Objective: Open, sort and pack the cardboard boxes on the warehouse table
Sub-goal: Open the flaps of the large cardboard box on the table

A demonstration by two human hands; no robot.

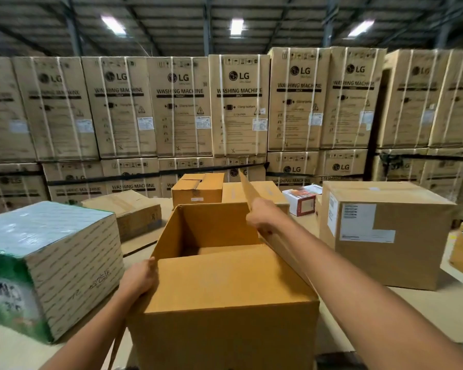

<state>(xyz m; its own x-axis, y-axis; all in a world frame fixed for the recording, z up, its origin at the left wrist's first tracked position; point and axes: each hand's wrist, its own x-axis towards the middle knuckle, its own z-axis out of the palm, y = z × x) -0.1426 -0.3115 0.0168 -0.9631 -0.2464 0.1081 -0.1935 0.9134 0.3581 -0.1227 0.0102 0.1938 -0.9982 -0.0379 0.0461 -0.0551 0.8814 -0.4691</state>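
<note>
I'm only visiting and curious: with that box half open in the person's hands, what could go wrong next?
The right hand holds the side flap up; it might crease or tear at its fold. The near flap lies folded over the open box, hiding part of the inside, so contents could be missed. The left hand grips only one corner, so the box may twist.

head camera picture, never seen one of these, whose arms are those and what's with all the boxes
There is no machine here: a person wears a camera on the head, so you look down along their arms. It is the only view. The left hand grips the left edge of the open box in the middle; the right hand holds its raised flap. On the table around it stand a green-printed box, a large labelled box and smaller boxes. Behind are stacked washing machine cartons.
</note>
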